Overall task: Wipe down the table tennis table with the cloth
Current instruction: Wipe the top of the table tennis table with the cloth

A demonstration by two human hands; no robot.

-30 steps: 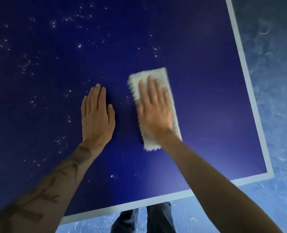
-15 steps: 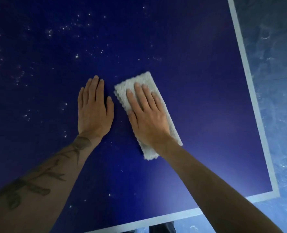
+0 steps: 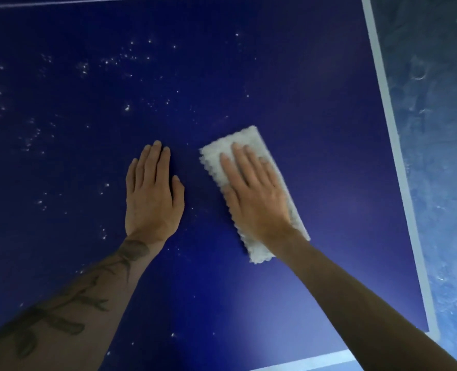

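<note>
On the dark blue counter [image 3: 315, 89], towards its right-hand corner, the white cloth [image 3: 244, 136] lies folded into a narrow strip under the right hand [image 3: 254, 199]. That hand is spread flat, fingers straight and close together, palm pressing the cloth down; nothing is pinched. The left hand [image 3: 152, 199] lies just beside it, apart from the cloth, flat on the bare surface with fingers straight.

The cloth looks light, soft and limp, with a fuzzy pile and a scalloped edge. It would likely bunch or unfold if dragged by a corner, so a flat palm over its middle, as here, seems the sound way to hold it. Its pile should catch dust well. The counter top looks hard and smooth, so the cloth should slide easily.

Pale specks [image 3: 127, 108] dot the surface ahead and to the left, so much of the wiping seems left to do. No container shows.
</note>
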